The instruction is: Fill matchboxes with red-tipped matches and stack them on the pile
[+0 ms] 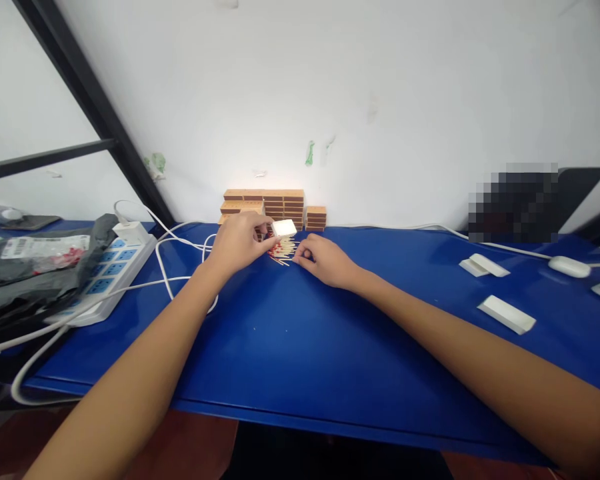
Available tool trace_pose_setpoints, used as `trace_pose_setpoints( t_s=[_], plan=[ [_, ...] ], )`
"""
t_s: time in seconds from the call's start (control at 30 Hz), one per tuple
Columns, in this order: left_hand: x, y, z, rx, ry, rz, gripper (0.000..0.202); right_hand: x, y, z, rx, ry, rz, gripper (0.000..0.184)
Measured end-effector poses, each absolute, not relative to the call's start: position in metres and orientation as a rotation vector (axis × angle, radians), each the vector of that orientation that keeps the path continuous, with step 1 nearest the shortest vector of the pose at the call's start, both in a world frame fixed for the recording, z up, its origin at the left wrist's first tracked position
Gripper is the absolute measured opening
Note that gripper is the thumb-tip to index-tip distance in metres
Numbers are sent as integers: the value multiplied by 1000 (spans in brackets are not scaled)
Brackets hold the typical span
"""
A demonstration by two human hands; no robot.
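A small white box (pixel 284 229), which looks like a matchbox tray, is pinched between the thumb and fingers of my left hand (pixel 244 239). It is held just above a loose pile of matchsticks (pixel 284 249) with red heads, lying on the blue table. At the right edge of that pile, my right hand (pixel 327 260) has its fingers curled and pressed together. Whatever sits between those fingertips is too small to make out. Behind both hands, stacked matchboxes (pixel 284 195) with brown sides stand by the wall, partly covered by my left hand.
A shorter matchbox stack (pixel 316 218) stands beside the main one. White box pieces (pixel 507 315) lie at the right, near a white rounded device (pixel 570 267) on a cable. To the left are a power strip (pixel 115 273), looped white cables (pixel 163 267) and grey plastic packaging (pixel 45 267).
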State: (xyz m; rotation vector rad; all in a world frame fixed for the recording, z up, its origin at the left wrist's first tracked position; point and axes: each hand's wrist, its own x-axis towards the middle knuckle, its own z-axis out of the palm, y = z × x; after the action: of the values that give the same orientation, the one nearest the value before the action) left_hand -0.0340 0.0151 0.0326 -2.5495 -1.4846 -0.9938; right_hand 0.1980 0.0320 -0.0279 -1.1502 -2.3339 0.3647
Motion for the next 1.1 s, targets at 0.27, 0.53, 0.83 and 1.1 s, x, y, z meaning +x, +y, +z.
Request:
trace_pose_setpoints(
  t_s=[0.27, 0.53, 0.83, 1.1],
  plan=[
    [-38, 18, 32, -2606, -1481, -873, 13, 214, 23, -22, -1098, -2380, 361, 11],
    [-28, 16, 20, -2880, -1396, -1086, 24, 229, 31, -17, -1003, -2194, 419, 14],
    [-26, 16, 17, -2952, -1349, -1158, 27, 226, 21, -9, -1004, -2256, 311, 8],
    [-33, 17, 25, -2845, -1382, -1038, 21, 218, 13, -6, -954, -2155, 259, 7]
  ],
)
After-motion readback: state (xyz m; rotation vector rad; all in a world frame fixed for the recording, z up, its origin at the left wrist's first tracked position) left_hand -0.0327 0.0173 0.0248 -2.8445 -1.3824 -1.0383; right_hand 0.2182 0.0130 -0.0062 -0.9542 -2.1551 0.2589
